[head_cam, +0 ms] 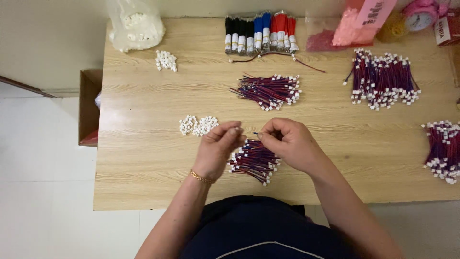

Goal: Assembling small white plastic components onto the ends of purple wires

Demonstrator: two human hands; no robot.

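The left hand (218, 146) and right hand (290, 144) are hovering over the worktop (143, 158), fingers pinched shut, the right's on a thin wire end (256, 134) pointing leftward toward the left's closed fingertips, directly above a red-blue wire bundle (254, 160).

Bare forearms, dark top, one gold bracelet

The left hand (218, 148) has a thin gold chain bracelet (201, 177) at its wrist; the right hand (292, 144), across from the bracelet, wears no jewellery. Both forearms are uncovered. Below the bracelet lies a dark navy garment (261, 230) crossed by a thin pale curved seam line
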